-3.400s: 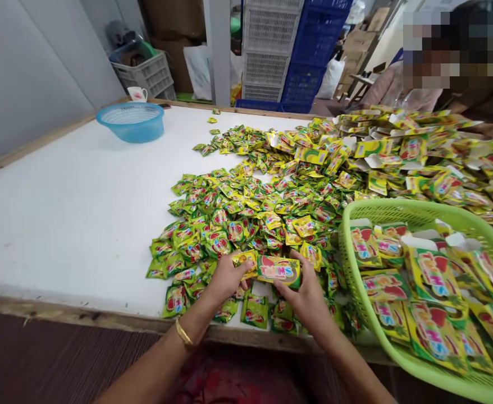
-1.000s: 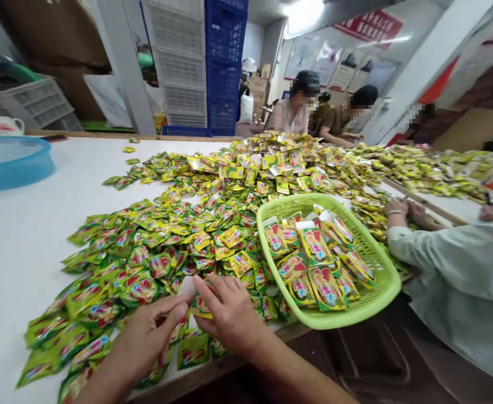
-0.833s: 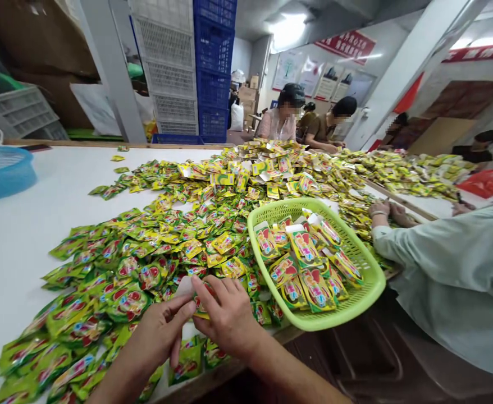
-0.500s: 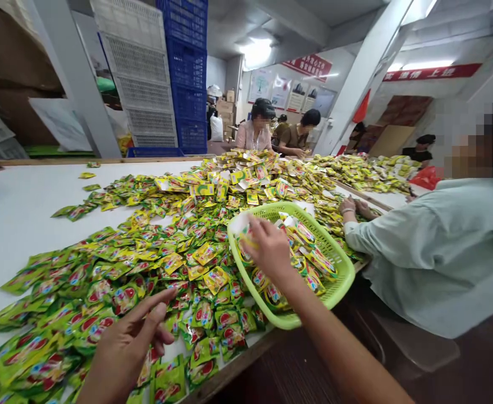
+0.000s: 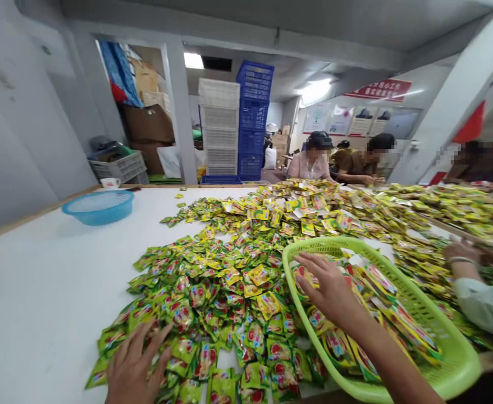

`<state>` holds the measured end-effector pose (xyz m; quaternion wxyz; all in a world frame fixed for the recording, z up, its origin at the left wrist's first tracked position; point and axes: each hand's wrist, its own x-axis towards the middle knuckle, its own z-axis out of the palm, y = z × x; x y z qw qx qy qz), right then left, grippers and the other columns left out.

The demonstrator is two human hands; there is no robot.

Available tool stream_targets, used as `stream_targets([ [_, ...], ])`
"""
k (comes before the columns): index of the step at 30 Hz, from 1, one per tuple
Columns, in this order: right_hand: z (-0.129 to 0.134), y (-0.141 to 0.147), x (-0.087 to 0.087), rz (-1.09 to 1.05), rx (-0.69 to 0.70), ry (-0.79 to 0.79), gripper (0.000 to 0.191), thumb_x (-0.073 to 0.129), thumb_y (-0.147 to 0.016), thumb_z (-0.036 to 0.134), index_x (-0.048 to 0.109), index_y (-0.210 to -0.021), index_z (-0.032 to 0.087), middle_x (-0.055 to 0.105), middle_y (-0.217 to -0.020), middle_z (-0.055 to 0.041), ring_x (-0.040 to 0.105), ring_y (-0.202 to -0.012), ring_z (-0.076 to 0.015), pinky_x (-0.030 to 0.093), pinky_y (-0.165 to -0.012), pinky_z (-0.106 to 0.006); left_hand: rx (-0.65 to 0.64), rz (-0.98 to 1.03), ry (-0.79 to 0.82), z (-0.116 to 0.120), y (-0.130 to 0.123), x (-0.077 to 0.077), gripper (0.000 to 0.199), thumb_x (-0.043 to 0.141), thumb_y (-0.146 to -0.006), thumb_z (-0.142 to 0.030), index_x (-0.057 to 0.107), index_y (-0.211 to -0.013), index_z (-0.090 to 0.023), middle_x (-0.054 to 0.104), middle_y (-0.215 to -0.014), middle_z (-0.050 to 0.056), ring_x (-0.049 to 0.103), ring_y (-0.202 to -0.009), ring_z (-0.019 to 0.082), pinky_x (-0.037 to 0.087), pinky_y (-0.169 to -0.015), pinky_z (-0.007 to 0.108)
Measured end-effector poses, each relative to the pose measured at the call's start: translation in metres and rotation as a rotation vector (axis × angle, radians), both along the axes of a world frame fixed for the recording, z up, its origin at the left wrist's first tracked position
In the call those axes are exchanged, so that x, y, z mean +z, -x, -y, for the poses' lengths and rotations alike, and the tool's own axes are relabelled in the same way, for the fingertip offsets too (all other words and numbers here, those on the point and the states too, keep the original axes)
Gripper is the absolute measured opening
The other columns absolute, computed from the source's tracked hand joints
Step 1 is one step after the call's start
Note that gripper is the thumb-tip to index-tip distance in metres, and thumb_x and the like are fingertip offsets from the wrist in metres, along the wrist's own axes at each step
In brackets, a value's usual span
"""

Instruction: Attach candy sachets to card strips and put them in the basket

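Note:
My left hand (image 5: 136,359) lies with spread fingers on the near left edge of a heap of small green packets (image 5: 183,314) printed with red fruit. My right hand (image 5: 328,289) reaches over the left rim of a light green plastic basket (image 5: 448,348), fingers apart. Nothing shows in its grasp. Inside the basket are several yellow printed packs (image 5: 387,280) with white edges, some partly hidden under my right forearm. Yellow packets (image 5: 267,303) are mixed in among the green ones beside the basket.
A blue plastic basin (image 5: 99,207) and a white cup (image 5: 110,183) stand at the table's far left. More yellow packs (image 5: 288,205) are piled at the back. A co-worker's hand (image 5: 461,252) is close on the right. Stacked crates (image 5: 219,129) rise behind the table.
The view has swung left, bringing the basin into sight. My left hand has come down onto the packets with fingers spread. My right hand, blurred at the basket before, now shows open fingers.

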<state>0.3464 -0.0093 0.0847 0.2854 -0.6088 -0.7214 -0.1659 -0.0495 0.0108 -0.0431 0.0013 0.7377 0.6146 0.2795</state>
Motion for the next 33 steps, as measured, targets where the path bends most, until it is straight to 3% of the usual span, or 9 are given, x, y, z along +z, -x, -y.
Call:
stream_targets([
  [3, 0.005, 0.01, -0.011, -0.02, 0.066, 0.051, 0.038, 0.044, -0.087, 0.039, 0.06, -0.118, 0.025, 0.062, -0.117, -0.008, 0.058, -0.107, -0.024, 0.047, -0.09, -0.044, 0.22, -0.112, -0.007, 0.019, 0.024, 0.002, 0.043, 0.033, -0.088, -0.042, 0.059, -0.122, -0.033, 0.045, -0.139, 0.009, 0.038, -0.128, 0.032, 0.035, -0.1, 0.054],
  [6, 0.011, 0.029, -0.028, -0.055, 0.147, 0.111, 0.04, 0.043, -0.088, 0.042, 0.06, -0.118, 0.024, 0.062, -0.118, -0.0089, 0.059, -0.107, -0.0232, 0.048, -0.091, -0.042, 0.39, -0.136, 0.11, 0.039, 0.042, 0.009, 0.049, 0.026, -0.092, -0.043, 0.049, -0.132, -0.027, 0.036, -0.143, 0.015, 0.035, -0.129, 0.034, 0.035, -0.098, 0.056],
  [10, 0.028, 0.071, -0.068, -0.012, 0.244, 0.201, 0.045, 0.043, -0.088, 0.044, 0.053, -0.127, 0.024, 0.056, -0.126, -0.0106, 0.054, -0.115, -0.0238, 0.048, -0.092, -0.042, 0.381, -0.119, 0.253, 0.058, 0.055, 0.01, 0.052, 0.03, -0.091, -0.043, 0.041, -0.138, -0.024, 0.032, -0.145, 0.019, 0.037, -0.129, 0.036, 0.038, -0.097, 0.054],
  [14, 0.036, 0.097, -0.11, 0.134, 0.029, 0.168, 0.052, 0.043, -0.086, 0.047, 0.044, -0.135, 0.027, 0.041, -0.141, -0.0115, 0.034, -0.13, -0.0353, 0.037, -0.094, -0.061, 0.326, -0.06, 0.344, 0.05, 0.052, 0.012, 0.06, 0.039, -0.087, -0.048, 0.033, -0.142, -0.025, 0.027, -0.148, 0.019, 0.037, -0.129, 0.037, 0.039, -0.096, 0.052],
  [17, 0.031, 0.097, -0.125, 0.099, -0.155, 0.216, 0.057, 0.042, -0.086, 0.048, 0.041, -0.137, 0.023, 0.038, -0.143, -0.0146, 0.034, -0.129, -0.0384, 0.039, -0.09, -0.062, 0.282, -0.004, 0.421, 0.027, 0.039, 0.02, 0.065, 0.042, -0.086, -0.05, 0.025, -0.144, -0.026, 0.029, -0.147, 0.018, 0.03, -0.134, 0.036, 0.037, -0.098, 0.051],
  [21, 0.027, 0.101, -0.127, 0.1, -0.148, 0.328, 0.057, 0.047, -0.083, 0.048, 0.046, -0.134, 0.022, 0.048, -0.136, -0.0136, 0.044, -0.12, -0.0377, 0.038, -0.09, -0.061, 0.168, -0.032, 0.497, 0.009, 0.003, 0.032, 0.065, 0.05, -0.082, -0.048, 0.032, -0.142, -0.028, 0.027, -0.148, 0.018, 0.027, -0.135, 0.039, 0.029, -0.103, 0.054],
  [25, 0.029, 0.113, -0.124, 0.103, -0.026, 0.318, 0.053, 0.049, -0.084, 0.047, 0.047, -0.133, 0.027, 0.053, -0.13, -0.012, 0.05, -0.118, -0.0323, 0.04, -0.091, -0.055, 0.094, 0.016, 0.472, 0.018, -0.028, 0.031, 0.062, 0.051, -0.083, -0.041, 0.033, -0.141, -0.03, 0.017, -0.151, 0.019, 0.022, -0.137, 0.039, 0.029, -0.102, 0.056],
  [29, 0.023, 0.111, -0.12, 0.062, 0.01, 0.27, 0.047, 0.048, -0.085, 0.043, 0.052, -0.129, 0.026, 0.055, -0.128, -0.0128, 0.055, -0.112, -0.0296, 0.047, -0.085, -0.049, 0.062, 0.008, 0.455, 0.024, -0.025, 0.025, 0.061, 0.051, -0.082, -0.04, 0.034, -0.14, -0.031, 0.025, -0.148, 0.018, 0.028, -0.135, 0.038, 0.034, -0.099, 0.054],
  [33, -0.002, 0.093, -0.094, 0.02, 0.032, 0.201, 0.042, 0.05, -0.084, 0.038, 0.056, -0.123, 0.024, 0.056, -0.126, -0.0129, 0.057, -0.11, -0.028, 0.049, -0.082, -0.046, 0.105, -0.053, 0.326, 0.01, -0.01, 0.043, 0.052, 0.046, -0.084, -0.044, 0.046, -0.134, -0.03, 0.054, -0.121, 0.014, 0.047, -0.116, 0.034, 0.04, -0.091, 0.051],
])
